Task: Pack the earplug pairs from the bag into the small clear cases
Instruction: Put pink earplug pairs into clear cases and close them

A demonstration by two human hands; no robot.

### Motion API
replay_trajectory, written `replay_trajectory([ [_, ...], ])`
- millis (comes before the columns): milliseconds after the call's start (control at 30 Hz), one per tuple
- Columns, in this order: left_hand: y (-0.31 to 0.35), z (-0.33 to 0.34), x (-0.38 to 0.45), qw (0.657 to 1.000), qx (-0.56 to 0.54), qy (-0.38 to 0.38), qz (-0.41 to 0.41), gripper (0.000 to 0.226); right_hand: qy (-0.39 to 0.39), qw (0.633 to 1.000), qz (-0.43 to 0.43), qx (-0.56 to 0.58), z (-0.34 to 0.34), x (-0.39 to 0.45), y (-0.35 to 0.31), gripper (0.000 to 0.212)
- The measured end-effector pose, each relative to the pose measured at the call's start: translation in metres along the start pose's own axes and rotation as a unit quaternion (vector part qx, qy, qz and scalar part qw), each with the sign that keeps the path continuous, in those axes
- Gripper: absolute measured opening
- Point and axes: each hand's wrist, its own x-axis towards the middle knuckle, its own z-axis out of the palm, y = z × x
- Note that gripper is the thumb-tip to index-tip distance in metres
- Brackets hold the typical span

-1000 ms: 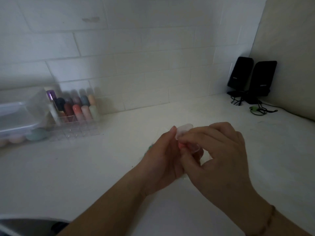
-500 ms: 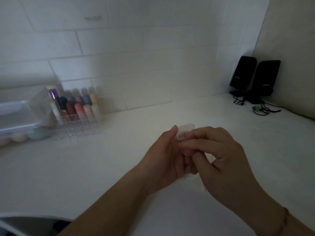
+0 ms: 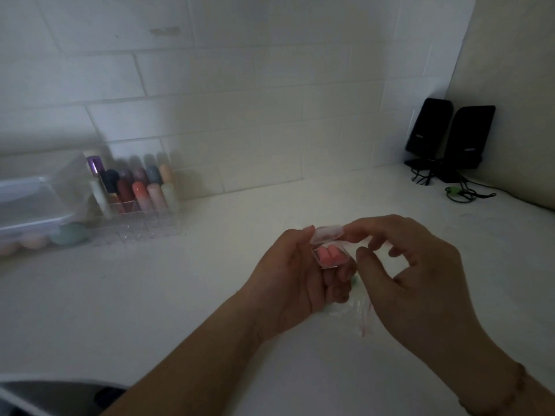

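My left hand (image 3: 295,283) holds a small clear case (image 3: 330,255) over the white counter, its lid (image 3: 327,233) swung up. Two pink earplugs (image 3: 328,256) lie side by side inside it. My right hand (image 3: 417,283) is just to the right, its forefinger tip touching the raised lid's edge and the thumb curled below, close to the case. Under my hands lies a clear zip bag (image 3: 362,318) with a red seal line, partly hidden. Something green (image 3: 355,280) shows at its top edge.
At the back left stand a clear organizer of coloured lipsticks (image 3: 141,202) and a clear lidded box (image 3: 33,205) with pastel sponges below it. Two black speakers (image 3: 450,139) with cables sit in the far right corner. A dark rim (image 3: 51,394) cuts the bottom left.
The right hand's fingers have pulled back from the case's front, uncovering the pink earplugs inside. The left hand keeps holding the case, and the lid stays up.
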Motion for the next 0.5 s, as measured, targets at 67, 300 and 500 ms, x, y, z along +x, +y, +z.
replay_trajectory([
  [67,0.002,0.000,-0.001,1.000,0.008,0.003,0.002,0.038,0.024,0.999,0.021,0.027,-0.004,0.002,0.000,0.020],
  [300,-0.013,-0.001,-0.001,0.946,0.304,0.082,0.082,0.048,-0.136,0.986,0.094,0.002,-0.004,0.003,0.011,0.037],
  [500,-0.023,-0.003,-0.006,0.888,0.404,0.069,0.208,0.034,-0.144,0.976,0.122,0.104,-0.007,0.006,0.008,0.025],
])
